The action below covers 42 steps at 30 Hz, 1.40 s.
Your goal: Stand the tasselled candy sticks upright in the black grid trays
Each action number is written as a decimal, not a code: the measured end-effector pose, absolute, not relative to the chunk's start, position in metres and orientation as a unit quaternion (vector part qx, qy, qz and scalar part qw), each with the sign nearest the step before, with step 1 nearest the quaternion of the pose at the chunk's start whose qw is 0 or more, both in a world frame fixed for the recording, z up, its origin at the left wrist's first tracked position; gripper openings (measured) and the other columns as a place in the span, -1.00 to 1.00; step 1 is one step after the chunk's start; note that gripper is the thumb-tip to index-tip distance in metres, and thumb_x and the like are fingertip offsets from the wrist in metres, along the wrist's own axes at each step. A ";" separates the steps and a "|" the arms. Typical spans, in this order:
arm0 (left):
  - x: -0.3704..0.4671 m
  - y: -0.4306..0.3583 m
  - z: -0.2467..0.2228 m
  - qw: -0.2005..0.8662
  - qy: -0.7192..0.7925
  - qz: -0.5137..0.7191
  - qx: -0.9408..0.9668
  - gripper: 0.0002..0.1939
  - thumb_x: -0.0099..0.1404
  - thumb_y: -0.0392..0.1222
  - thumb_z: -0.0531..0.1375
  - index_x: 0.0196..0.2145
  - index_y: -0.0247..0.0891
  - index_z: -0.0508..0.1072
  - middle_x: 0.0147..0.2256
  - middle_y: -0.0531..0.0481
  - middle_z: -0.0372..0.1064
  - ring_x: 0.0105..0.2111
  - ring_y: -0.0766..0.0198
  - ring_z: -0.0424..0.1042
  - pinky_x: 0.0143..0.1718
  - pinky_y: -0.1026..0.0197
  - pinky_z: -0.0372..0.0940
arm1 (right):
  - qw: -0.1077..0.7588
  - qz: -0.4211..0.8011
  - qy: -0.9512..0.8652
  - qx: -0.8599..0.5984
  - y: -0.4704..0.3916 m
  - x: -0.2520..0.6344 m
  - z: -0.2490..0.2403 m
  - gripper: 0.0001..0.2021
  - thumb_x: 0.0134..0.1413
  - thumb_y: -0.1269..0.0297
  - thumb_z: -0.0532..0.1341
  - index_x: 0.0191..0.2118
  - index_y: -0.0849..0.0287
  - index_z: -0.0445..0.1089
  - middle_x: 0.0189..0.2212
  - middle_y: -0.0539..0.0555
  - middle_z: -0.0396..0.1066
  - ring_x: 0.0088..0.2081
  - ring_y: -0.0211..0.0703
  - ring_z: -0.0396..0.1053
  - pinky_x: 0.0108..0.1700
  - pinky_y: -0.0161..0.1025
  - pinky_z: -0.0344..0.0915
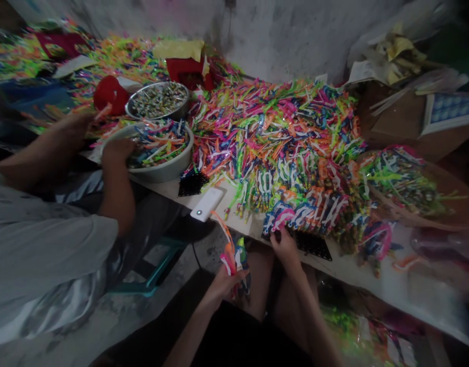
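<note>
Low in front of my lap, my left hand (230,279) is closed round a small bunch of colourful strip-like pieces (234,255) in orange, pink, green and blue. One long orange strip sticks up out of the bunch. At the table's front edge, my right hand (286,243) has its fingers pinched on a pink and white strip piece (283,216), at the left end of a neat row of strip pieces (322,209). Their exact kind is too small to make out. Beneath that row lies a black perforated mat (313,245).
A large heap of strips (272,122) covers the table. A white device (207,204) lies at its edge. To the left, a co-worker (47,255) reaches into a white basin (161,173); behind stands a metal bowl (129,108). An orange basin (429,216) is at right.
</note>
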<state>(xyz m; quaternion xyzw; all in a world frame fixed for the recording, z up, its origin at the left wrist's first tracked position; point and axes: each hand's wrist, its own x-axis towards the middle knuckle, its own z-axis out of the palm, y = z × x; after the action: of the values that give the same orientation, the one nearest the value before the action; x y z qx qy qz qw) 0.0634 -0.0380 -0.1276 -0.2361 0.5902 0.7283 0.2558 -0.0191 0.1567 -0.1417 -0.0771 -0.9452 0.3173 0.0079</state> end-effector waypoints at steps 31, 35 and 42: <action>0.053 -0.021 -0.089 0.200 0.529 0.806 -0.176 -0.49 -0.10 -0.09 0.40 -0.19 -0.31 0.41 -0.25 -0.09 0.47 -0.34 0.21 0.42 -0.44 0.30 0.32 | 0.037 0.462 -0.884 -0.061 0.167 -0.019 -0.148 -0.64 0.10 0.01 0.05 -0.19 0.21 0.36 -0.28 0.17 0.45 -0.37 -0.10 0.42 -0.25 -0.18 0.32; 0.051 -0.014 -0.086 0.217 0.522 0.809 -0.159 -0.58 -0.02 -0.10 0.35 -0.21 -0.35 0.44 -0.27 -0.10 0.49 -0.36 0.19 0.45 -0.42 0.27 0.34 | 0.110 0.464 -0.875 -0.081 0.161 0.013 -0.128 -0.62 0.14 0.01 0.02 -0.18 0.24 0.35 -0.23 0.23 0.41 -0.27 -0.07 0.39 -0.16 -0.16 0.30; 0.046 -0.002 -0.089 0.219 0.482 0.830 -0.176 -0.53 -0.06 -0.12 0.36 -0.18 -0.39 0.45 -0.29 -0.12 0.51 -0.42 0.22 0.48 -0.40 0.25 0.36 | -0.174 0.601 -0.777 0.068 0.154 0.066 -0.097 -0.68 0.15 0.04 0.06 -0.24 0.13 0.44 -0.41 0.04 0.45 -0.25 -0.06 0.40 -0.16 -0.19 0.33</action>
<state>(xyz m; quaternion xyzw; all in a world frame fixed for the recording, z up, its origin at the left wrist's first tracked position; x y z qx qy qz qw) 0.0461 -0.0025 -0.0889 -0.1764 0.4822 0.8297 0.2192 0.0663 0.1543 -0.0967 0.0682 -0.7773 0.6006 -0.1742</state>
